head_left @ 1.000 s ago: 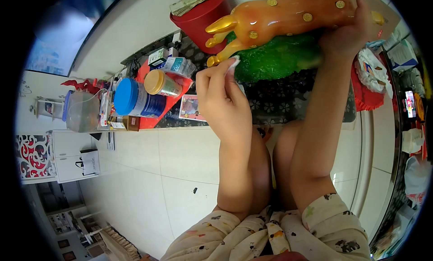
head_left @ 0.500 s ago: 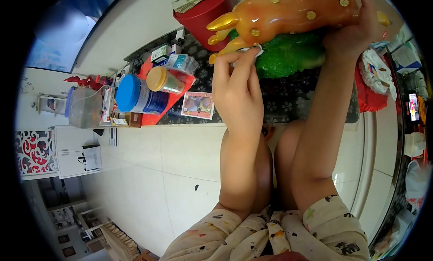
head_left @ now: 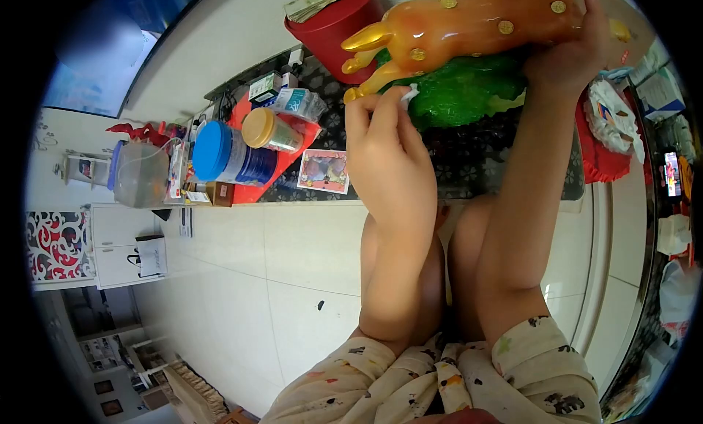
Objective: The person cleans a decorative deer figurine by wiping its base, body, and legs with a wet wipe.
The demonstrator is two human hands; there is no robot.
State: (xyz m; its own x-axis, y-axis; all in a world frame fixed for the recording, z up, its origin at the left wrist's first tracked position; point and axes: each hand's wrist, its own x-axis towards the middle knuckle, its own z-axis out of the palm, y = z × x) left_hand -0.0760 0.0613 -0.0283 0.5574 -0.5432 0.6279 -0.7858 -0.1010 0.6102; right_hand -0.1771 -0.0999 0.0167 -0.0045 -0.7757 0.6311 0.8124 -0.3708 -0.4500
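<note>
A glossy orange animal figurine [head_left: 476, 25] with gold-tipped limbs and round gold coin shapes lies sideways at the top of the view. My right hand [head_left: 567, 58] grips its right end, with part of the fingers hidden behind it. My left hand [head_left: 384, 131] is closed in a pinch on a small white tissue [head_left: 410, 96], just below the figurine's gold-tipped lower limb. Whether the tissue touches the figurine I cannot tell. Under the figurine, between my hands, sits a shiny, wrinkled green thing [head_left: 461, 94] that looks like plastic.
On the dark patterned table [head_left: 293, 188] are a blue-lidded tub [head_left: 212, 151], a tan-lidded jar [head_left: 269, 131], small boxes [head_left: 265, 87] and a picture card [head_left: 324, 170]. A red bucket [head_left: 333, 32] with banknotes on top stands behind. A white plastic bag [head_left: 614, 116] lies at the right.
My left hand has shifted slightly down and right, and the tissue now sits lower, further from the figurine's limb. The right hand keeps its hold on the figurine.
</note>
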